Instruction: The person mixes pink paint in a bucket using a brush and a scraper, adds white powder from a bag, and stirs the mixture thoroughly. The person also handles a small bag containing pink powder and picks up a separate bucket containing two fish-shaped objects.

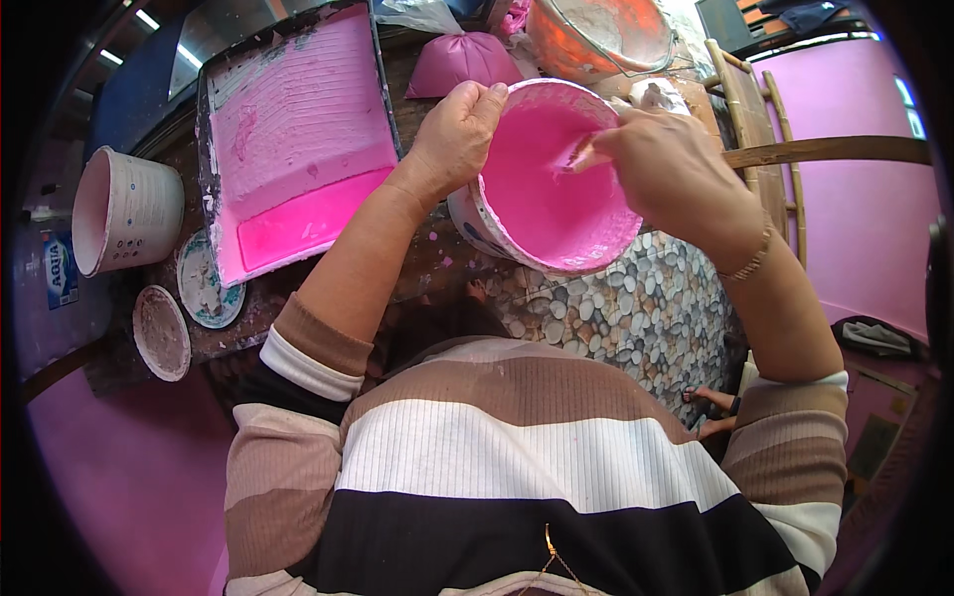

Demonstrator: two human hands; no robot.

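A white bucket [477,221] of bright pink paint [542,199] is tipped toward me at the table's near edge. My left hand [459,129] is closed on its upper left rim, thumb along the edge. Over the opposite rim reaches my right hand [671,169], its fingers curled down inside the bucket. A pale, paint-smeared tip shows below those fingers, close to the paint; its kind cannot be made out. To the left lies a black-edged paint tray [308,129], coated pink, with wet paint pooled at its near end.
An empty-looking white tub [129,211] lies tilted at the left, near two round lids [162,333]. Behind the bucket sit a knotted bag of pink stuff [462,65] and an orange pail [596,40]. A bamboo frame [740,119] stands right. Someone's foot [714,397] shows on the pebble-patterned floor.
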